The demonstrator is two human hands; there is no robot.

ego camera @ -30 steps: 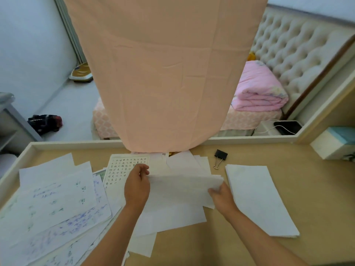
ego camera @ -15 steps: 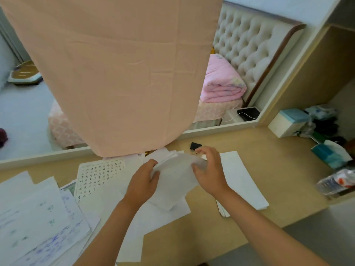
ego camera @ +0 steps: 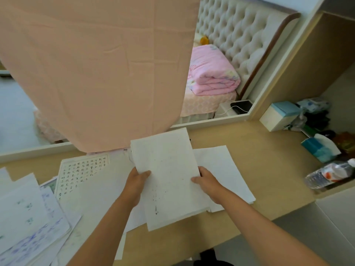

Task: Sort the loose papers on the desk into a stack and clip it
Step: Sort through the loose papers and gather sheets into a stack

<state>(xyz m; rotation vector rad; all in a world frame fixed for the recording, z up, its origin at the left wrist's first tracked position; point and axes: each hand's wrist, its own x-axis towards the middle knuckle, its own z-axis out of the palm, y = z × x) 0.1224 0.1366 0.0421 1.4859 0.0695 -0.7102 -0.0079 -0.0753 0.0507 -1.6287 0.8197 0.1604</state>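
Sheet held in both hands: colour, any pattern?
White sheet, scattered dark ink specks and smudges, no legible text. Head view.

Fingers of the left hand (ego camera: 136, 182) and right hand (ego camera: 209, 182) lie hidden under the held sheet (ego camera: 169, 175) — only thumbs show; loose papers (ego camera: 28, 217) run off the left edge, their writing too small to read.

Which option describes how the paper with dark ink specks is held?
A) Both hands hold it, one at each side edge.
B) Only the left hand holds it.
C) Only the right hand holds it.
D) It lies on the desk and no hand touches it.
A: the left hand and the right hand each grip one side edge of the speckled paper.
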